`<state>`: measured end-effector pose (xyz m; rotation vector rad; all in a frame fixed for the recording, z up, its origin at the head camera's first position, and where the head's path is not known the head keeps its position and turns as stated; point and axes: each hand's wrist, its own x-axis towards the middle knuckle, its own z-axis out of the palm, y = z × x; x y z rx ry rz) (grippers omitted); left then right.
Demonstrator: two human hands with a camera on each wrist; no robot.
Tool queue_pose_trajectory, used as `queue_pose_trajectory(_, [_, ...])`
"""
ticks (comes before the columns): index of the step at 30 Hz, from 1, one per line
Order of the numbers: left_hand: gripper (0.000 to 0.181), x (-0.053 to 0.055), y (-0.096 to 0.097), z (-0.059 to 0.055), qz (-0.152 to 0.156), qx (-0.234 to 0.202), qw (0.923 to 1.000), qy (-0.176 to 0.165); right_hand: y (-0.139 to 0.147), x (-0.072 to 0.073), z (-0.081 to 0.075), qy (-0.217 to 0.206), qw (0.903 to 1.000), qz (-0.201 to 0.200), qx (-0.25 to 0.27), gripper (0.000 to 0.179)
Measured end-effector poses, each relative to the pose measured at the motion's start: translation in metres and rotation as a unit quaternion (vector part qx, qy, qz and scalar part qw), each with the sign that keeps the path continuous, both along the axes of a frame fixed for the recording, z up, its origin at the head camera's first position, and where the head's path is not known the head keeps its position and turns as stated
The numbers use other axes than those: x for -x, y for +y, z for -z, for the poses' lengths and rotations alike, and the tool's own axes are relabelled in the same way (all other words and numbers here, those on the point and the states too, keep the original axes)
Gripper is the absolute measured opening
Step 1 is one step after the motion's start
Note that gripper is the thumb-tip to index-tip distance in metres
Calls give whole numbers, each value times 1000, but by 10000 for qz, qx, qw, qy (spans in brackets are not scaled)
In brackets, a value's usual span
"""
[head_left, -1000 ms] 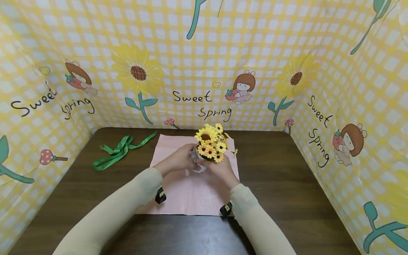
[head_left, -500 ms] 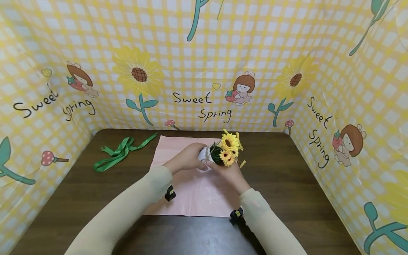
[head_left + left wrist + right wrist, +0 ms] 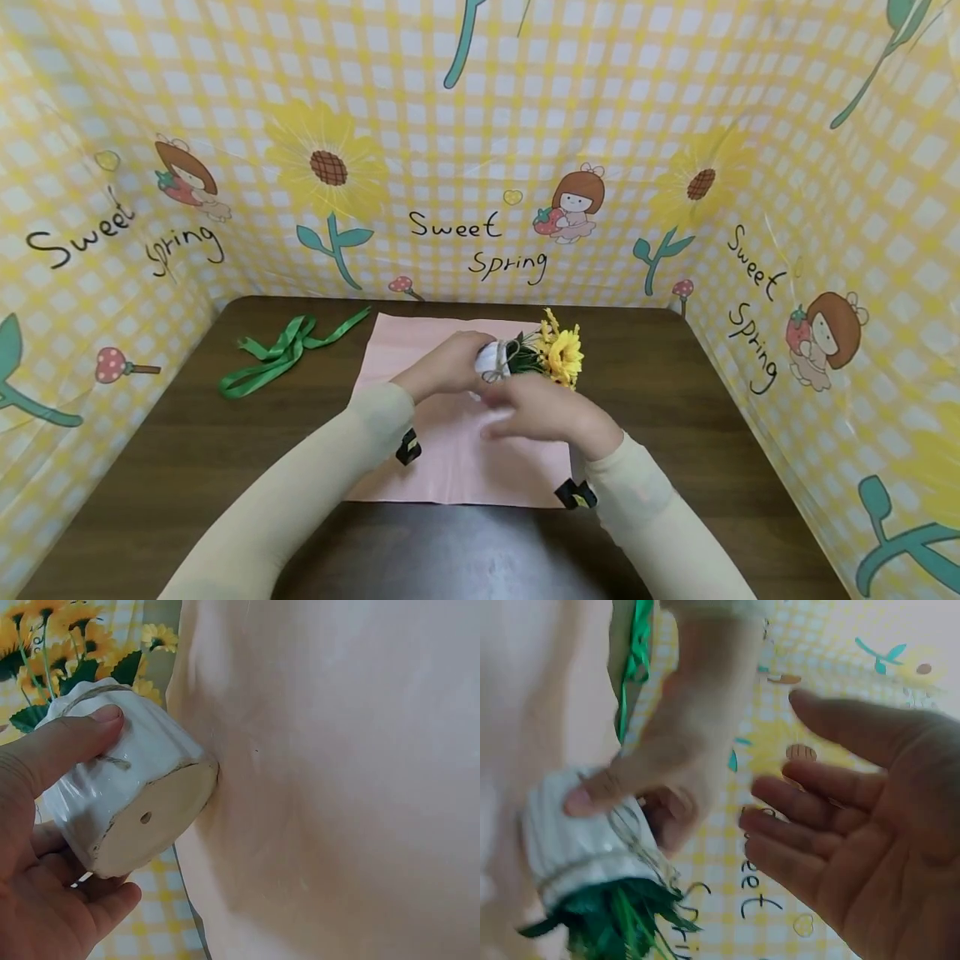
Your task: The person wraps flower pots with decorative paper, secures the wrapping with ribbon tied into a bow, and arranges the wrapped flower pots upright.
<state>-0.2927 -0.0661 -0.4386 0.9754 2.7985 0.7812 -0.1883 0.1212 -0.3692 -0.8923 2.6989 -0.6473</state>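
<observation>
My left hand [image 3: 453,362] grips a white ceramic flowerpot [image 3: 492,358], its thumb across the side in the left wrist view. The pot lies tilted on its side, with yellow flowers [image 3: 562,354] pointing right. Twine [image 3: 634,832] is tied in a bow round the pot's neck. The pot's flat base [image 3: 161,814], with a small hole, shows in the left wrist view, its rim at the pink sheet [image 3: 450,467]. Apart from the pot, my right hand [image 3: 551,408] has its fingers spread and holds nothing. In the head view it hides part of the flowers.
A loose green ribbon [image 3: 281,358] lies on the dark wooden table [image 3: 675,425], left of the pink sheet. Yellow checked cloth [image 3: 450,150] walls in the table at the back and both sides.
The potted flowers have tipped from nearly upright onto their side, blooms swinging right. My right hand has let go of the pot and drawn back toward the near right; my left hand keeps hold.
</observation>
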Motion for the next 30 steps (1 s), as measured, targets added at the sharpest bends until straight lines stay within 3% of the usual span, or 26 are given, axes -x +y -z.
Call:
queue_pose_trajectory(3, [69, 0, 0, -1, -50, -60, 10000, -24, -7, 17, -14, 1056, 9938, 10, 357, 54])
queue_pose_trajectory(5, [75, 0, 1, 0, -125, -31, 9998, -129, -9, 31, -14, 1357, 9902, 295, 121, 57])
queue_pose_trajectory(9, [81, -1, 5, 2, -71, 112, 9995, -271, -10, 54, -2, 1213, 9869, 595, -882, 65])
queue_pose_trajectory(13, [82, -4, 9, 0, -132, 381, 9992, -77, -9, 66, 14, 982, 9835, 692, -1357, 53])
queue_pose_trajectory(22, [83, -3, 19, -2, -108, 672, 9972, 324, 5, 68, 27, 1013, 9827, 792, -1332, 49])
queue_pose_trajectory(30, [80, -3, 29, 5, 266, 717, 9950, 649, 19, 67, 41, 768, 9859, 1038, -1066, 51])
